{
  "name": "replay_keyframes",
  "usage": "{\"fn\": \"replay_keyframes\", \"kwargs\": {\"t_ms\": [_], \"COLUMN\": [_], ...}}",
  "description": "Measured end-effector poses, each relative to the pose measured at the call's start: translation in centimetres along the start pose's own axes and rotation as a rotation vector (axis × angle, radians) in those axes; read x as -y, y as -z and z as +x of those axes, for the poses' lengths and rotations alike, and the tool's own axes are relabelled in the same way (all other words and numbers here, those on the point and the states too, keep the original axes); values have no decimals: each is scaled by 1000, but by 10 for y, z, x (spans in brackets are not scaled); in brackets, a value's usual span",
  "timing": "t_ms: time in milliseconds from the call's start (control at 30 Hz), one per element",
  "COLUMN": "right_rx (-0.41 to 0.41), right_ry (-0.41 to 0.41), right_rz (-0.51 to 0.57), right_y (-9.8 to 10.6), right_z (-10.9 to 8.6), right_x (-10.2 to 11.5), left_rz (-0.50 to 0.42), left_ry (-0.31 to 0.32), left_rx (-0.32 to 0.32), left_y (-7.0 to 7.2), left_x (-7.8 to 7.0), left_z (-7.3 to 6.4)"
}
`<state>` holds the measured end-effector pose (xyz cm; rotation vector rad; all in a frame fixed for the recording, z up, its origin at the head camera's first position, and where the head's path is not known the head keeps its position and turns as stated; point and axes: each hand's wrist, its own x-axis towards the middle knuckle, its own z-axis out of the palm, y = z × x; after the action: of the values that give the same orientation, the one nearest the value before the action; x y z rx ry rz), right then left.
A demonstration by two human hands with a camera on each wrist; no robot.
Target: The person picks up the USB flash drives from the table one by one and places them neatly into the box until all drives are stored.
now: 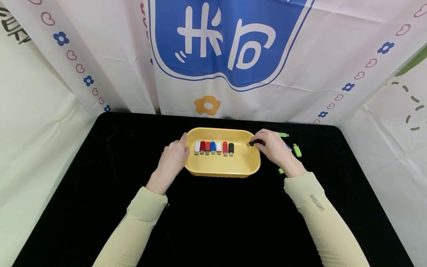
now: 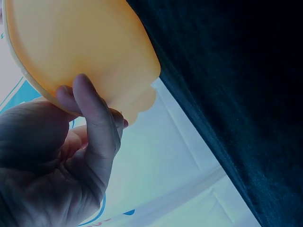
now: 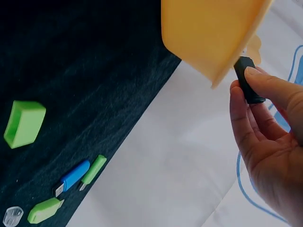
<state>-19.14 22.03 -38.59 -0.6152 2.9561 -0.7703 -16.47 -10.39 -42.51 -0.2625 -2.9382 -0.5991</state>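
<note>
A shallow yellow tray (image 1: 220, 170) stands on the black table, and a row of several USB sticks lies side by side in it. The row runs from a white stick (image 1: 197, 147) on the left, past red and blue ones, to a black stick (image 1: 231, 148). My left hand (image 1: 171, 157) holds the tray's left rim; in the left wrist view, fingers (image 2: 92, 109) bend over the edge. My right hand (image 1: 275, 148) pinches another black USB stick (image 3: 248, 80) between thumb and fingers above the tray's right end. Its metal plug points left, into the tray.
Right of the tray lie green USB sticks (image 1: 297, 150), partly hidden by my right hand. The right wrist view shows a blue stick (image 3: 75, 176), a small green box-like piece (image 3: 26, 124) and a clear cap (image 3: 13, 216). A printed curtain (image 1: 133, 81) hangs behind the table.
</note>
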Motion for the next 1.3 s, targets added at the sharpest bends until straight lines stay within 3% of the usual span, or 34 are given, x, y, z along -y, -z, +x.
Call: {"fn": "replay_keyframes", "kwargs": {"t_ms": [567,900,1133,1300], "right_rx": [122,209,301,308], "right_ry": [82,126,87,117], "right_rz": [-75,-140,-176,-199], "right_y": [-28,-33,-35,-36], "right_z": [24,32,40,43], "right_x": [8,14,17,18], "left_rz": [-1,-9,-13,-11], "left_ry": [0,17,26,20], "left_rx": [-7,15,24,29], "left_y": [0,1,1,1], "left_x": [0,-1,-1,0], "left_z": [0,0,0,1]}}
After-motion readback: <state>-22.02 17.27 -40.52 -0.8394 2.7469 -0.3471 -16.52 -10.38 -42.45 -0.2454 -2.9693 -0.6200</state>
